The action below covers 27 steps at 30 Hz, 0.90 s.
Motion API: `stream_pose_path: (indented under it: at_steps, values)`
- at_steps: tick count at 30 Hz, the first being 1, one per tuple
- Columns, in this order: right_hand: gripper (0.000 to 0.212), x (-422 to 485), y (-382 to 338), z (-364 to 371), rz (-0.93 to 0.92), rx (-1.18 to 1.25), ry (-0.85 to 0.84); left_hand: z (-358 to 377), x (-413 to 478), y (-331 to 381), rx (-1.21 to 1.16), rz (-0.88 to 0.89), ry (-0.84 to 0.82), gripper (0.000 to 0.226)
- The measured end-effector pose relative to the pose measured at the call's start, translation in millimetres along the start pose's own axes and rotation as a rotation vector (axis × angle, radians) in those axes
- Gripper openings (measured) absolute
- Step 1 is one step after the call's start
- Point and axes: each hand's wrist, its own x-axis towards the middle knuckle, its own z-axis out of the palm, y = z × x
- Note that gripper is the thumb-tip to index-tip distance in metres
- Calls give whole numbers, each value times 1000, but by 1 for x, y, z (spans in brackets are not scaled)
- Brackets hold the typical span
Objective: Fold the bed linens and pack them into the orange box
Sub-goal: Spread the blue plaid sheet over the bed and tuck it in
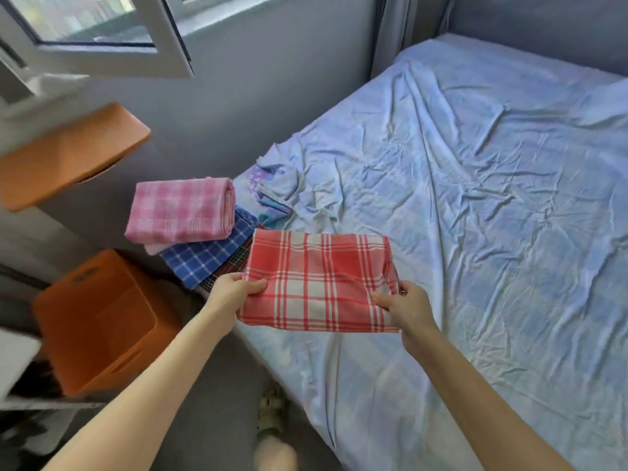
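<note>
You held the folded red-and-white plaid linen (319, 283) flat between both hands, just above the near left edge of the bed (475, 198). Your left hand (234, 290) gripped its left edge, thumb lying on top of the cloth and fingers curled beneath. Your right hand (404, 307) pinched the right edge near the lower corner, where the layers of the fold bunched a little.

Beyond the red linen, at the bed's left corner, sat a stack of other folded linens. A pink plaid linen (180, 210) was on top, a blue plaid linen (210, 256) lay under it, and a darker plaid linen (234, 261) showed just below that. The far left corner of the red linen overlapped the stack in your view; whether they touched could not be told.

The orange box (98, 321) stood to the left of the bed, below the stack, with its open side turned up towards you. An orange panel (68, 154) appeared blurred above it, near the open window (102, 35). The bed wore a wrinkled pale blue sheet. Your foot (272, 413) showed on the floor beside the bed.
</note>
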Motion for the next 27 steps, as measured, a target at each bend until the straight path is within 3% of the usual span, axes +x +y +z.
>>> stream_pose_path:
  at_steps: [8,12,15,18,21,25,27]
  values:
    - [16,56,-64,214,-110,-50,-135,-173,123,68,45,138,205,6]
    - [29,96,-73,339,-106,-55,-121,-257,217,110,178,164,310,13]
    - [27,114,-69,398,-7,-38,-137,-291,276,125,351,153,346,17]
    - [30,144,-57,435,108,-52,-117,-300,332,136,643,149,357,7]
    - [29,167,-51,437,200,-338,-136,-281,364,140,762,236,382,31]
    - [21,198,-66,415,328,-516,-430,-224,400,163,777,418,276,32]
    - [12,219,-79,396,323,-523,-458,-191,414,172,764,495,210,30]
